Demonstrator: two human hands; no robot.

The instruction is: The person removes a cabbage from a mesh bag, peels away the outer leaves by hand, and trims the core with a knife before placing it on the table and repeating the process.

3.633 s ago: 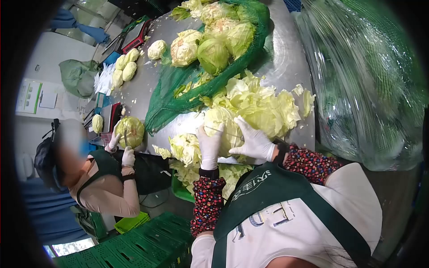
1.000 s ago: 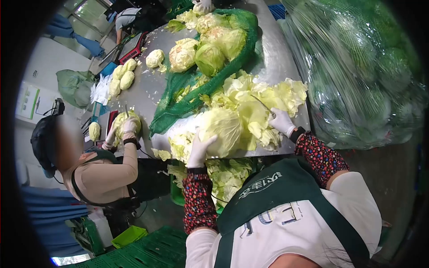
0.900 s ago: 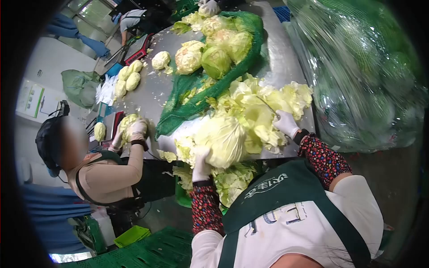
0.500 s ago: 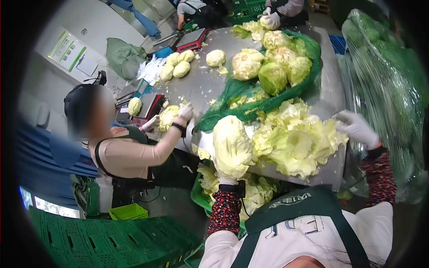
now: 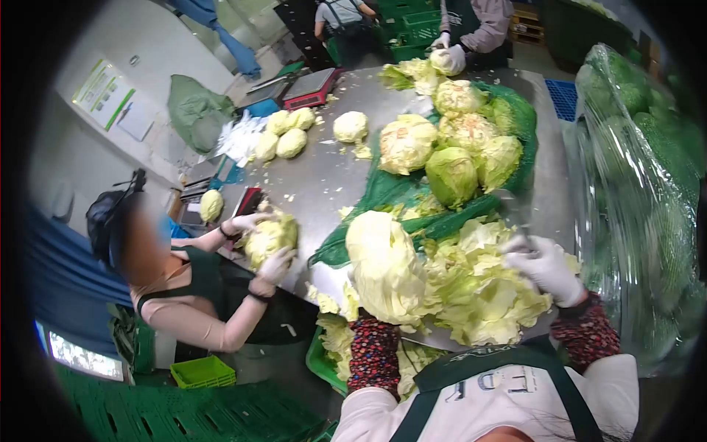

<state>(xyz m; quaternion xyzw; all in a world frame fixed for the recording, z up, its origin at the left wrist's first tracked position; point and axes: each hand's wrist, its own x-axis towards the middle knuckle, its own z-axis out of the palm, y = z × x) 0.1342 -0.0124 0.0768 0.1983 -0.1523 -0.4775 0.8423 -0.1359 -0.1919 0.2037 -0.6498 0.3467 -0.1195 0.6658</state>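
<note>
A pale, peeled head of lettuce [image 5: 387, 269] stands in front of me at the table's near edge. My left hand is hidden behind and under it; only the patterned red-and-black sleeve [image 5: 373, 357] shows below. My right hand [image 5: 543, 269], white-gloved, is closed around a knife [image 5: 518, 217] whose blade points away from me and is smeared by motion. This hand hovers over a heap of loose lettuce leaves [image 5: 482, 295]. Behind the heap, several untrimmed lettuce heads [image 5: 451, 177] with reddish cut stems sit in a green net bag [image 5: 526, 151].
On my left a co-worker [image 5: 199, 287] holds another lettuce [image 5: 271, 239]. Trimmed heads [image 5: 292, 143] lie farther back, near red scales [image 5: 313, 88]. Another person [image 5: 479, 29] works at the far end. Plastic-wrapped produce [image 5: 641, 206] stands right; a leaf-filled green crate [image 5: 324, 361] sits below the table edge.
My right hand has moved left over the leaves, and the knife now shows. The lettuce in my left hand sits slightly lower in view. The co-worker has both hands around their lettuce.
</note>
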